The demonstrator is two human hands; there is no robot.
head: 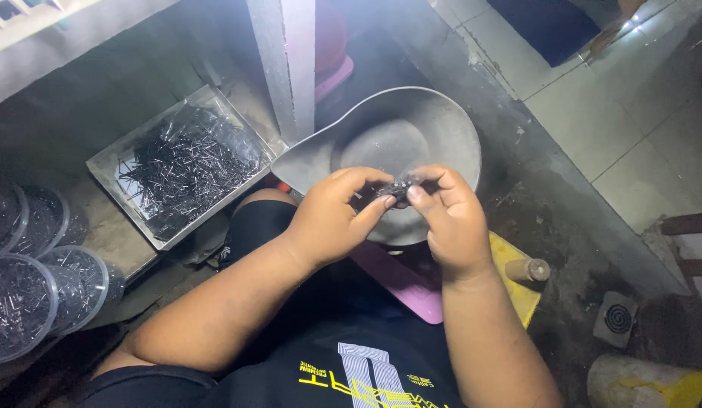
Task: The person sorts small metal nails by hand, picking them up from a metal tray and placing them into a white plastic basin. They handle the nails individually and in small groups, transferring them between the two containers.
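A: How far along does the work look?

B: Partway, I'd judge. The shallow clear rectangular plastic tray [109, 162] in the upper left of the frame is heaped with thin dark metal pins, and the round clear plastic tubs [22, 302] at the lower left edge already hold pins too. The wide round grey metal pan [456, 136] at centre looks nearly bare, dull and smooth, with one flattened lip pointing left.

A: And under it all?

B: A rough, dark concrete floor [562, 227], dusty, meeting pale square tiles at the upper right. A pink plastic slab [400, 283] and a yellow flat piece [513, 287] lie in the lower middle, with a small wooden peg [528, 270] on the yellow one.

A: The hands?

B: Both meet over the pan's near rim. The left hand [332, 219] and right hand [453, 219] each have the grip pressed together, thumbs and forefingers pinching one small dark bundle of pins [398, 187] between them, just above the pan.

A: Can you tell what the bundle is bound with?

B: No, it's too small and glinting; only spiky, metallic, blackish.
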